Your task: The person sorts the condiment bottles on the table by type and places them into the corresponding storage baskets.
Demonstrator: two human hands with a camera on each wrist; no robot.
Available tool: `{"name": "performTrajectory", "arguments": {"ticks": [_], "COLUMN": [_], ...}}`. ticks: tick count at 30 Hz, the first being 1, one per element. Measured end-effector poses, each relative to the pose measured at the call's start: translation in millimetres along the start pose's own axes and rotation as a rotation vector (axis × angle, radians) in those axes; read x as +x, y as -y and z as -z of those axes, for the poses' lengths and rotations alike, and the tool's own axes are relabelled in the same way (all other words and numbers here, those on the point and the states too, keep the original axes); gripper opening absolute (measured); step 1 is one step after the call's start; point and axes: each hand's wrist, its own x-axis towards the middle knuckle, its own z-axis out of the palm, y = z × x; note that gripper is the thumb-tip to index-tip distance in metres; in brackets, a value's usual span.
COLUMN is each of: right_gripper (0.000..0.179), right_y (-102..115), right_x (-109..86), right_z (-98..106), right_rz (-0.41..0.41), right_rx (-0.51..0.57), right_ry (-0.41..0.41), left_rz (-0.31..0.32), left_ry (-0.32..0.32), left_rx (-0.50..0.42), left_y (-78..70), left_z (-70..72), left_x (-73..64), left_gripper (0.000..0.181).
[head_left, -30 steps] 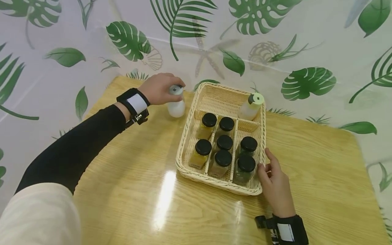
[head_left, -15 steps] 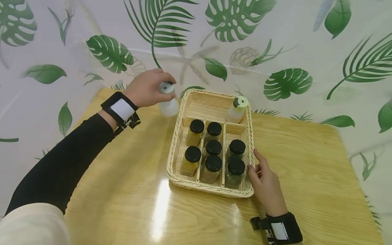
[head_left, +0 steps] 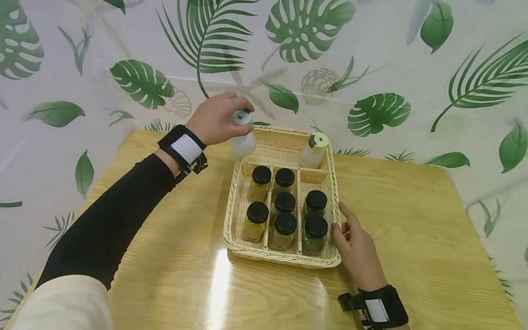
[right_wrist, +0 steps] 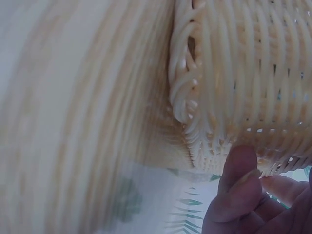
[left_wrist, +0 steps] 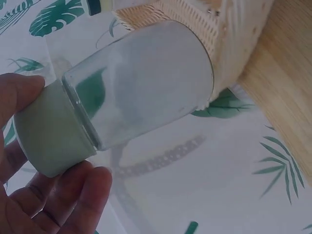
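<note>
My left hand [head_left: 220, 118] grips the pale grey-green cap of a clear glass seasoning bottle [head_left: 243, 144] with whitish contents. In the left wrist view, thumb and fingers wrap the cap, and the glass body [left_wrist: 146, 83] points toward the basket. The bottle hangs at the back left corner of the wicker basket [head_left: 284, 262]. At the basket's right side, my right hand [head_left: 360, 250] touches the outer wall with thumb and fingertips; the wrist view shows them against the weave [right_wrist: 263, 97]. A similar bottle with a yellow-green cap [head_left: 313, 150] stands in the back compartment's right end.
Several square glass jars with black lids [head_left: 284, 223] fill the three front compartments, yellowish at left, brownish in the middle, dark green at right. The wooden table [head_left: 173, 256] meets a leaf-printed cloth [head_left: 136, 27] behind the basket.
The seasoning bottle has risen off the table left of the basket and moved right, to the basket's back left corner. The right hand stays at the basket's side. The head view has shifted.
</note>
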Motion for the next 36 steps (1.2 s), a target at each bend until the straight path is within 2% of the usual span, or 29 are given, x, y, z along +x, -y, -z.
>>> {"name": "performTrajectory", "arguments": {"ticks": [7, 17, 25, 36], "right_gripper": [0.051, 0.051, 0.051, 0.050], "right_y": [-2.4, -0.7, -1.1, -4.9], "right_x": [1.7, 9.5, 5.3, -3.4], "right_z": [0.4, 2.5, 3.6, 9.9], "right_rz": [0.006, 0.019, 0.004, -0.013], "right_rx": [0.009, 0.024, 0.036, 0.045], "right_ry": [0.005, 0.001, 0.006, -0.007], "left_rz": [-0.020, 0.038, 0.059, 0.012], "left_ry": [0.020, 0.080, 0.140, 0.184], "left_rx": [0.006, 0.019, 0.021, 0.014], "left_y": [-9.6, -11.3, -14.0, -19.6], "left_z": [-8.1, -21.6, -44.3, -77.6], "left_x": [21.9, 40.8, 45.8, 54.4], "left_gripper": [0.036, 0.038, 0.041, 0.040]}}
